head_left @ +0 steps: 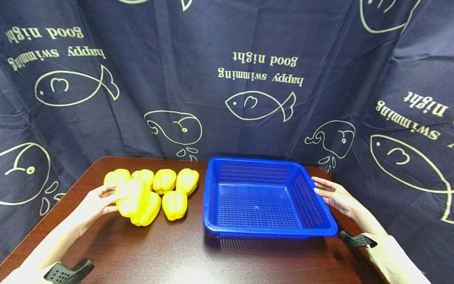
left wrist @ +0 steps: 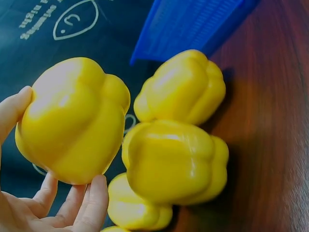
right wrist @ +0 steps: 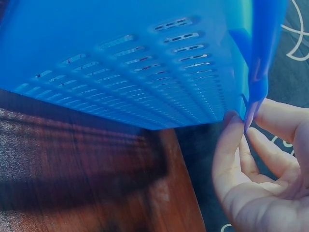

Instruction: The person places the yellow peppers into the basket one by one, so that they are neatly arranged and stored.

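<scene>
My left hand (head_left: 95,205) holds a yellow bell pepper (head_left: 132,199) between thumb and fingers, raised over the left part of the table. In the left wrist view the thumb presses one side of this bell pepper (left wrist: 72,121) and the fingertips support it from below. Several more yellow bell peppers (head_left: 175,205) lie close together beside and behind it. On the right, my right hand (head_left: 337,197) pinches the right rim of a blue plastic basket (head_left: 271,230). The right wrist view has the fingers and thumb (right wrist: 277,116) on either side of that rim. Nothing lies inside the basket.
The dark brown wooden table (head_left: 149,252) reflects light at its front. Behind and on both sides hangs a dark blue curtain (head_left: 198,71) with fish drawings and lettering, close to the table's back edge. Black straps (head_left: 356,239) circle both wrists.
</scene>
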`<state>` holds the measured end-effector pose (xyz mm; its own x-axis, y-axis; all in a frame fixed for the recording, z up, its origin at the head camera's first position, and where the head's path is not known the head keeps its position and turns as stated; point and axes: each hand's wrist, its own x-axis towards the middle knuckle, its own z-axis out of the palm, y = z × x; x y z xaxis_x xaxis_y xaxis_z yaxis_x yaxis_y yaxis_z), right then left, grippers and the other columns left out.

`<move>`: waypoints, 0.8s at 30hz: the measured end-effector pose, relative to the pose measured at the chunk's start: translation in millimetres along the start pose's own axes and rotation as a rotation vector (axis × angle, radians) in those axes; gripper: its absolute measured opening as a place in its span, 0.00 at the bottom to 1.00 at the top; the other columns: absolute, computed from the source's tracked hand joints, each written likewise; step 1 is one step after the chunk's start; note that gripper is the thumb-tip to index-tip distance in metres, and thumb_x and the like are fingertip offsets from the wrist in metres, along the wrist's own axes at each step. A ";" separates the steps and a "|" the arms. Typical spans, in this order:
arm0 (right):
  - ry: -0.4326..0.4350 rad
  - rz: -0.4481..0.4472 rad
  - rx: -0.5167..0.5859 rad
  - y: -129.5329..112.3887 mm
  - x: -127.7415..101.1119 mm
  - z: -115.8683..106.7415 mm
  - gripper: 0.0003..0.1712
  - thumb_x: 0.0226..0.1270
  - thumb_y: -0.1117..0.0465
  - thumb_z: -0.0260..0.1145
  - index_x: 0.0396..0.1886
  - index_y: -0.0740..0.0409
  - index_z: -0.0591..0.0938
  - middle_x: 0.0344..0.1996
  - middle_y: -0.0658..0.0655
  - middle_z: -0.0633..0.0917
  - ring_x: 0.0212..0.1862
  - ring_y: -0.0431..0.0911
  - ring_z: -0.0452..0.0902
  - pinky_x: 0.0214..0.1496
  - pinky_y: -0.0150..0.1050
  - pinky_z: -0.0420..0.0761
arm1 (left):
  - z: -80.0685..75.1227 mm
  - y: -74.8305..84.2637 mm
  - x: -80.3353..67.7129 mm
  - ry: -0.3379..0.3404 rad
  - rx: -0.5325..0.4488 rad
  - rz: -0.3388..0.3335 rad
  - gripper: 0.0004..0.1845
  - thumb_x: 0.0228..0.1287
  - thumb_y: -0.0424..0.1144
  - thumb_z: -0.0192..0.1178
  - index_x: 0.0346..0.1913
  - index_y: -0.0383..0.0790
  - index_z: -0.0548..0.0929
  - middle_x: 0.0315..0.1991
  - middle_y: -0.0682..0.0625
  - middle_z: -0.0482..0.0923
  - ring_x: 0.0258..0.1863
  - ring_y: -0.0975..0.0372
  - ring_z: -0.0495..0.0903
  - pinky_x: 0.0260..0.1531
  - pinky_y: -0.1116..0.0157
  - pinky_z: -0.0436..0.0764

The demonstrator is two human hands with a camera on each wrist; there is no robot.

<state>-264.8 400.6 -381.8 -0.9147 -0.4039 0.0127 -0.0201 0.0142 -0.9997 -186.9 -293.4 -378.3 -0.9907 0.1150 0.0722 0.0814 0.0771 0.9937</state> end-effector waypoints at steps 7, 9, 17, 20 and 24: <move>0.012 0.007 0.002 0.2 0.0 0.3 0.23 0.72 0.71 0.52 0.65 0.55 0.69 0.51 0.41 0.84 0.50 0.38 0.83 0.49 0.32 0.83 | 20.9 14.3 7.7 0.000 0.042 -0.013 0.13 0.68 0.31 0.54 0.49 0.52 0.69 0.38 0.69 0.76 0.37 0.76 0.78 0.35 0.73 0.82; 0.009 0.005 0.002 0.2 0.2 0.8 0.24 0.72 0.70 0.52 0.66 0.55 0.69 0.51 0.41 0.84 0.50 0.38 0.83 0.49 0.32 0.82 | 26.8 18.8 10.1 0.004 0.072 -0.041 0.13 0.68 0.33 0.55 0.53 0.48 0.69 0.40 0.66 0.74 0.37 0.77 0.77 0.35 0.73 0.82; 0.011 0.001 0.013 0.2 0.1 1.5 0.24 0.72 0.70 0.52 0.66 0.57 0.67 0.51 0.40 0.83 0.50 0.38 0.82 0.49 0.31 0.82 | 49.0 34.3 21.1 -0.024 0.211 -0.140 0.37 0.70 0.40 0.53 0.70 0.22 0.48 0.61 0.32 0.59 0.38 0.80 0.70 0.38 0.75 0.78; 0.016 0.005 0.006 1.3 -0.2 0.8 0.24 0.73 0.70 0.52 0.67 0.59 0.65 0.51 0.40 0.83 0.50 0.38 0.82 0.49 0.32 0.82 | 55.6 34.9 24.9 -0.037 0.189 -0.105 0.26 0.69 0.39 0.54 0.67 0.36 0.63 0.55 0.43 0.68 0.40 0.79 0.69 0.39 0.74 0.79; 0.024 0.012 -0.006 2.7 0.4 -0.4 0.24 0.73 0.69 0.53 0.66 0.57 0.66 0.51 0.40 0.83 0.50 0.38 0.82 0.49 0.32 0.83 | 65.4 36.2 28.4 -0.023 0.143 -0.074 0.14 0.67 0.38 0.57 0.52 0.57 0.73 0.44 0.61 0.72 0.40 0.78 0.71 0.38 0.73 0.80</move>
<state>-265.4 400.8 -384.4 -0.9245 -0.3813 0.0010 -0.0110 0.0241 -0.9996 -205.0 -222.6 -345.8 -0.9920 0.1265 -0.0048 0.0241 0.2263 0.9737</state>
